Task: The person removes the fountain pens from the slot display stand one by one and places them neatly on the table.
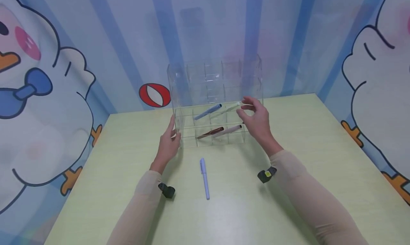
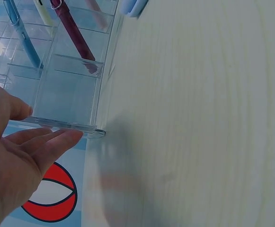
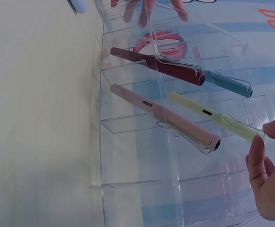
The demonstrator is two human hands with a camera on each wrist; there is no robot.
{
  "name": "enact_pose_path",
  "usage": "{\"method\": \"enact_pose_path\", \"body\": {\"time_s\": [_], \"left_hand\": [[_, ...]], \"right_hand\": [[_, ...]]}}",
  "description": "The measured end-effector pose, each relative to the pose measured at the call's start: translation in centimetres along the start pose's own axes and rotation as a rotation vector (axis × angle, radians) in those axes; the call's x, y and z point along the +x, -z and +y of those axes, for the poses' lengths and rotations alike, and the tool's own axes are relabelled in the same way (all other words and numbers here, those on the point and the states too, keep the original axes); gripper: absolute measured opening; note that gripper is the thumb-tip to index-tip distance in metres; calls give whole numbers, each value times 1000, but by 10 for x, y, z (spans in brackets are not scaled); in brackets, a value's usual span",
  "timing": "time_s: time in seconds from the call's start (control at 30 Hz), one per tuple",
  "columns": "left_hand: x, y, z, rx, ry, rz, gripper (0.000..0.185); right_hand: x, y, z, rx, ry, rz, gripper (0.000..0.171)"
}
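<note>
A clear acrylic organizer [image 1: 217, 81] with several compartments stands in the middle of a green table [image 1: 320, 159]. Lying slanted in its slots are a blue pen [image 1: 208, 111], a pale yellow pen [image 1: 228, 109], a dark red pen [image 1: 210, 132] and a pink pen [image 1: 228, 130]. My right hand [image 1: 242, 108] pinches the rear tip of the pale yellow pen [image 3: 213, 116] between thumb and fingers [image 3: 255, 151]. With straight fingers, my left hand [image 1: 171, 134] rests against the organizer's left wall [image 2: 71, 99]. A lavender pen [image 1: 205, 178] lies on the table in front, between my forearms.
A cartoon-printed curtain [image 1: 64, 78] closes off the table on the back and both sides. The table's left edge [image 1: 80, 181] and right edge [image 1: 358, 145] slope toward me. The lavender pen's end [image 2: 132, 7] shows beside the organizer's front corner.
</note>
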State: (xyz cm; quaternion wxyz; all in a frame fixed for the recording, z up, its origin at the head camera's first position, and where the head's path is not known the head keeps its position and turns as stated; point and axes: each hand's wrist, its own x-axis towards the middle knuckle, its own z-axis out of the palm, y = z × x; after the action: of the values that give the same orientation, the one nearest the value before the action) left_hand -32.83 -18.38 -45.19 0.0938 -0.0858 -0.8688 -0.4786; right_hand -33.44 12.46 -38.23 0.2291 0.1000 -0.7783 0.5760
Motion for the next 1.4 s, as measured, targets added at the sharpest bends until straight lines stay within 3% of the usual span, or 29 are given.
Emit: {"method": "enact_pose_path", "body": {"time_s": [0.53,1.0,1.23,1.4], "left_hand": [[0,-1,1,-8,3,-1,66],[0,-1,-1,-7,3,2,66],[-1,0,1,-29,49,-13,66],[-1,0,3,-24,20,-13,66]], "right_hand": [[8,-7,7,23,52,-105,52],[14,-10,15,23,34,-140,49],[16,-12,16,22,33,-148,48],[18,-13,17,26,47,-150,47]]}}
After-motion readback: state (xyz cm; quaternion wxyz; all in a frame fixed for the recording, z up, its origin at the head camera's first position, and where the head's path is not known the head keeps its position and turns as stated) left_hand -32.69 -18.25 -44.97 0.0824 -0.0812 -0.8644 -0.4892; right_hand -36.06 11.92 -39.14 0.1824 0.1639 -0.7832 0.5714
